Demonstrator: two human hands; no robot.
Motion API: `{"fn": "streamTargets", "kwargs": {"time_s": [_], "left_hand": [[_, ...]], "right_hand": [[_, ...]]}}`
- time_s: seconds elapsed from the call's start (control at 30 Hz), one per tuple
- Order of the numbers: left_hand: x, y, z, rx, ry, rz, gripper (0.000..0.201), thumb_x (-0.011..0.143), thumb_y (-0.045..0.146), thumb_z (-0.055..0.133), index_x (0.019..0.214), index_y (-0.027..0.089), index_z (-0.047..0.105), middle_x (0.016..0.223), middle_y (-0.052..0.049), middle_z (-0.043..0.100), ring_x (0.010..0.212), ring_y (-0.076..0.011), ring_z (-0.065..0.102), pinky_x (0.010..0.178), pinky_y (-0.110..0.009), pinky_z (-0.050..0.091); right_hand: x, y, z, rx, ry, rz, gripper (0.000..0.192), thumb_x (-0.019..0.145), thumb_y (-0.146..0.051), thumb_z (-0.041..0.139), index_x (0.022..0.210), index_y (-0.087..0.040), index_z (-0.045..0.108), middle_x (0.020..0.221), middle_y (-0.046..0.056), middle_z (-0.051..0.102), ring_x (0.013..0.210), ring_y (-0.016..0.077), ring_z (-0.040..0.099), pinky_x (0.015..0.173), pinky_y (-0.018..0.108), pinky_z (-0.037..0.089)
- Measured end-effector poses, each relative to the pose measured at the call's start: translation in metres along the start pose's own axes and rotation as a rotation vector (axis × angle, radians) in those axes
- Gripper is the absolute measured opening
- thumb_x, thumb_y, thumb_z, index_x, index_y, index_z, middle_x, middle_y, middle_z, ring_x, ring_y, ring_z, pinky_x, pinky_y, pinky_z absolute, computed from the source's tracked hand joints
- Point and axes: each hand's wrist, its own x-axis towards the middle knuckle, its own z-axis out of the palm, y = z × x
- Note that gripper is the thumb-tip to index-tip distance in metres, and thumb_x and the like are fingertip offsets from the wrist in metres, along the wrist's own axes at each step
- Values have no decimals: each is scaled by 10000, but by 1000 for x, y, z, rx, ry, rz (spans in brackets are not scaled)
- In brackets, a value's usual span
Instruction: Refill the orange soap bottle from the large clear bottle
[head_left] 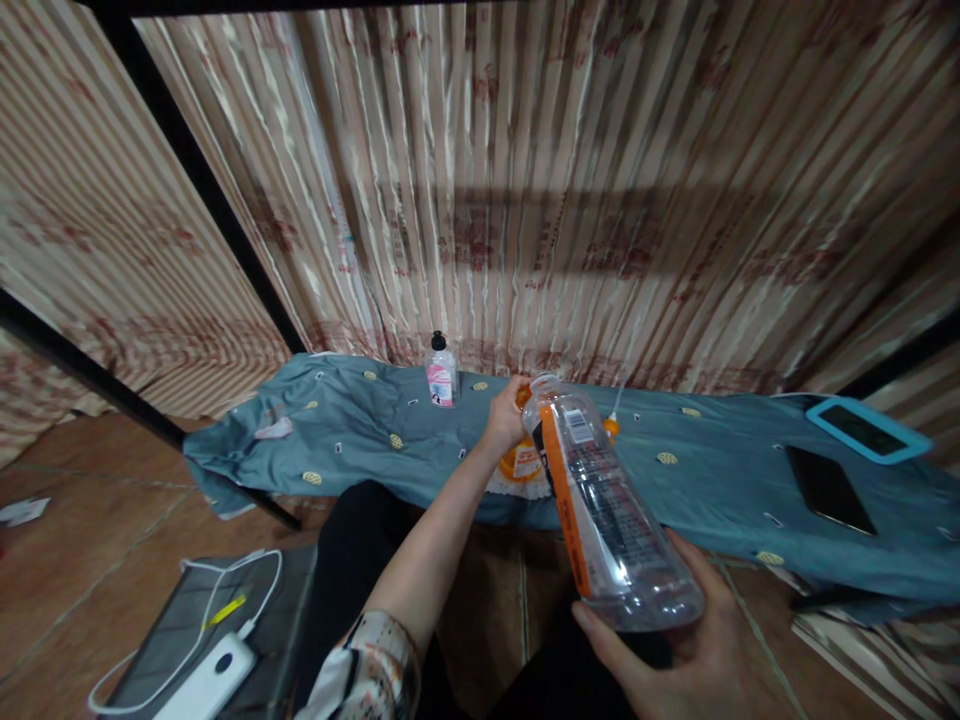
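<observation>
Left hand point(504, 420) is closed on an orange bottle point(521, 462) standing on the blue-covered table point(352, 440), steadying it; right hand point(675, 640) cups the base of a clear plastic bottle point(611, 510), tilted with its open mouth just above. Misalignment would likely spill liquid onto the cloth. Nearby stand a pump bottle point(441, 372), a phone point(829, 488) and a tablet point(866, 428).
</observation>
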Motion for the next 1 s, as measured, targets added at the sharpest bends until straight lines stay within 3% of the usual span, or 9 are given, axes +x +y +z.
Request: {"fn": "streamTargets", "kwargs": {"time_s": [0.23, 0.5, 0.8, 0.93, 1.0], "left_hand": [[-1, 5, -2, 27, 0, -15, 266, 720, 190, 826, 953, 184, 699, 882, -14, 766, 857, -199, 709, 822, -287, 550], [-1, 1, -1, -1, 4, 5, 250, 742, 216, 816, 962, 183, 701, 876, -23, 770, 856, -205, 720, 833, -298, 565], [0, 4, -2, 5, 11, -13, 260, 727, 188, 817, 958, 177, 696, 876, -17, 759, 854, -200, 707, 821, -285, 547], [-1, 4, -2, -6, -7, 1, 256, 724, 196, 816, 945, 173, 689, 852, -7, 745, 830, -184, 694, 786, -261, 531], [-1, 4, -1, -9, -6, -6, 257, 714, 202, 817, 934, 176, 687, 843, 2, 740, 817, -176, 689, 773, -254, 528]], "right_hand": [[3, -4, -1, 13, 5, -1, 967, 638, -624, 875, 1436, -193, 540, 1359, 185, 630, 1075, 335, 696, 619, 324, 581], [4, -7, 0, 66, -23, 137, 1034, 584, -655, 877, 1448, -205, 532, 1369, 174, 647, 1017, 327, 719, 765, 415, 606], [7, -2, -2, -26, 3, 30, 982, 617, -686, 853, 1416, -199, 559, 1364, 187, 636, 1084, 355, 693, 610, 340, 581], [8, -13, -2, 16, 0, 38, 1019, 619, -714, 838, 1406, -128, 563, 1359, 222, 624, 1097, 364, 678, 630, 352, 580], [9, -24, -2, 25, 20, 118, 1038, 646, -763, 788, 1410, -98, 561, 1319, 226, 639, 1093, 366, 669, 698, 390, 573]]}}
